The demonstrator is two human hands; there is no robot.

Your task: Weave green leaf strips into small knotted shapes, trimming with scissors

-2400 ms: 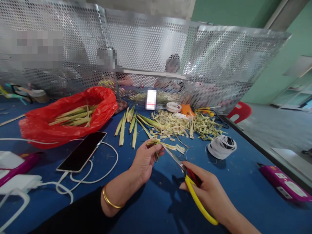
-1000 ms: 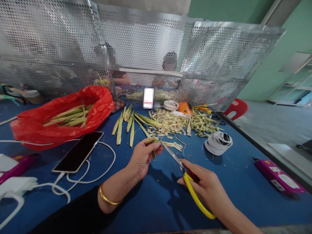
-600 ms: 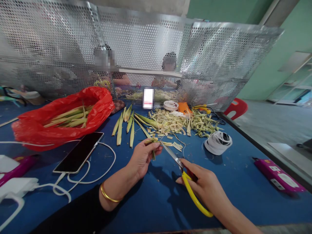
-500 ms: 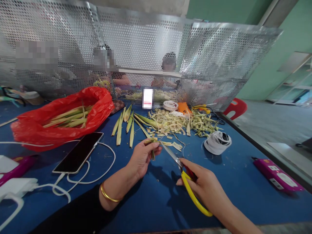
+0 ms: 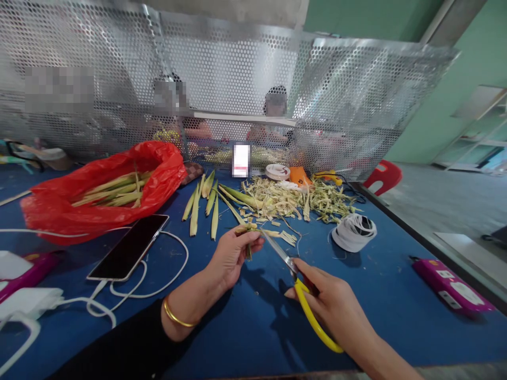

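Note:
My left hand [image 5: 232,257] pinches a short green plant stalk [image 5: 247,232] above the blue table [image 5: 253,327]. A gold bangle sits on that wrist. My right hand [image 5: 335,311] grips yellow-handled scissors [image 5: 295,285], whose blades point up-left with their tips at the stalk. Several trimmed green stalks [image 5: 204,206] lie in a row just beyond my left hand. A heap of pale cut trimmings [image 5: 295,200] spreads behind the scissors.
A red plastic bag [image 5: 99,195] of stalks lies at the left, with a phone [image 5: 129,247] on a white cable beside it. A white coil [image 5: 354,231] and a purple device [image 5: 451,287] lie at the right. A perforated metal screen [image 5: 237,89] stands behind, with people seated beyond it.
Both hands have stayed in nearly the same place. The scissors' handle has drifted slightly left and up. The stalk remains pinched in my left hand.

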